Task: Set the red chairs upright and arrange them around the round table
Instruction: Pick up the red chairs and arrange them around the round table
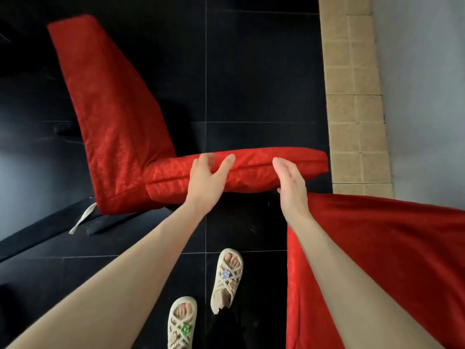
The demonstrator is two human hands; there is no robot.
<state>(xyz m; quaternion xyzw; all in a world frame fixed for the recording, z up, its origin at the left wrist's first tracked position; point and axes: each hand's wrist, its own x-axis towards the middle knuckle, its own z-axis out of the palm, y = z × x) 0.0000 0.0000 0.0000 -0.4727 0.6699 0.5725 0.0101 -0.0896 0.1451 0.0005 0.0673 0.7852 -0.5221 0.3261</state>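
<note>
Right forearm (352, 273) across half-seen red cloth (407, 248)

Red chair (113, 109) on blk floor (251, 71)

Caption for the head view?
Both the left hand and right hand reach for the seat of a toppled red chair.

A red chair (113, 117), its shiny cover carrying a faint woven pattern in the same red, shows against a black tiled floor (251, 71) ruled by thin pale joints. A second red cloth (390, 248), deeper in tone, fills the lower right. A white tie (83, 217) trails from the chair cover. Sandy-beige square tiles (352, 96) border a pale grey wall (422, 96). One cream rope-weave sandal (226, 273) bears a blue flower, the other sandal (182, 323) a green one.
</note>
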